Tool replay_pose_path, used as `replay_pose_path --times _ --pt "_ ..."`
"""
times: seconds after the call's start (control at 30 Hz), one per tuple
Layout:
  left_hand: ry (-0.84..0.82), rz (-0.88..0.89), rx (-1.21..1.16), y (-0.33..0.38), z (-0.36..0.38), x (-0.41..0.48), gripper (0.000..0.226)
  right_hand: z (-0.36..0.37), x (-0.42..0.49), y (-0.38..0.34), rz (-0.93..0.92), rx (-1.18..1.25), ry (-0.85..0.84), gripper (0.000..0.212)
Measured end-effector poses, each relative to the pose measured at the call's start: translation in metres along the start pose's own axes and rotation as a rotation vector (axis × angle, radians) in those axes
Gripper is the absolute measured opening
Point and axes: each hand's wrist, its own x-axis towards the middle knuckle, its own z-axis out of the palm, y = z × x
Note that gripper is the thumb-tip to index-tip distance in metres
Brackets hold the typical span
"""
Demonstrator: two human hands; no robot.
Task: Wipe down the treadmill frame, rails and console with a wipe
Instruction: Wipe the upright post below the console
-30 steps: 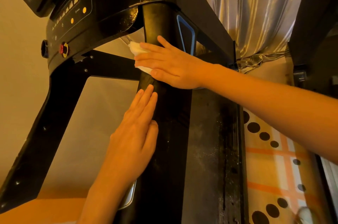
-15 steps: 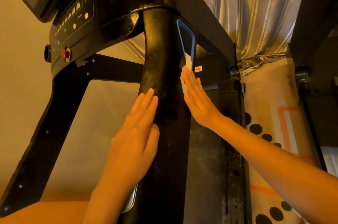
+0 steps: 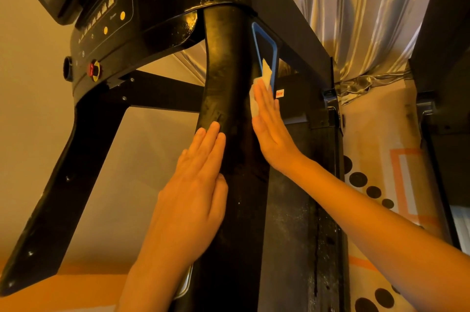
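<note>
The wipe (image 3: 255,104) is pinned against the side face of the black upright (image 3: 226,77) by the right hand (image 3: 269,131). The fingers are kept straight and close together, so the cloth is pressed rather than gripped. A crumpled corner of it shows just beyond the fingertips, against the blue-edged panel (image 3: 274,57). The left hand (image 3: 195,184) is laid flat on the front face of the same upright, just below and to the left of the right hand. Its fingers are straight and nothing is held in it; it is judged to be steadying only.

The task is judged to be partway through, with this one post being worked on. Faint streaks are seen on the upright above the left fingertips, which may mean that the face has been passed over, though this cannot be told for certain. Pale dust specks are seen on the dark surface (image 3: 292,222) below the right wrist, so that part is taken as not yet cleaned. The console (image 3: 106,19), well above and to the left of both hands, is not being touched, and its state cannot be judged. The crossbar (image 3: 162,92) and the far upright (image 3: 63,171), to the left of the left hand, are likewise taken as left to do. No handrail is clearly made out.
</note>
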Motion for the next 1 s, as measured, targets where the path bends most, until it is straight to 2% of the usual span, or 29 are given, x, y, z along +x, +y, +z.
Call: replay_pose_path --times 0.13,0.33,0.47,0.57,0.7,0.8,0.9,1.0 --pt "-0.012 0.013 0.014 -0.001 0.000 0.000 0.064 0.003 0.012 -0.012 -0.085 0.015 -0.001 0.056" --pt "-0.013 0.028 0.024 -0.001 0.000 0.000 0.063 -0.006 -0.004 0.013 0.004 -0.010 -0.022 0.055" --pt "-0.007 0.023 0.009 -0.002 0.001 0.001 0.064 -0.002 0.026 -0.019 -0.111 -0.020 -0.037 0.054" --pt "0.003 0.015 -0.004 -0.002 0.000 0.001 0.064 -0.008 0.029 -0.013 -0.163 -0.068 -0.069 0.054" --pt "0.011 0.011 -0.018 -0.002 0.001 0.000 0.065 -0.014 -0.001 0.017 -0.049 -0.069 -0.074 0.056" --pt "0.018 0.006 -0.028 -0.002 0.001 0.001 0.065 -0.009 0.002 0.005 -0.019 -0.043 -0.054 0.056" --pt "0.016 0.021 -0.021 -0.004 0.002 0.000 0.065 -0.007 0.032 -0.028 -0.164 -0.107 -0.069 0.055" --pt "0.004 0.034 0.002 -0.005 0.003 0.000 0.065 -0.011 0.068 -0.056 -0.364 -0.352 -0.236 0.054"
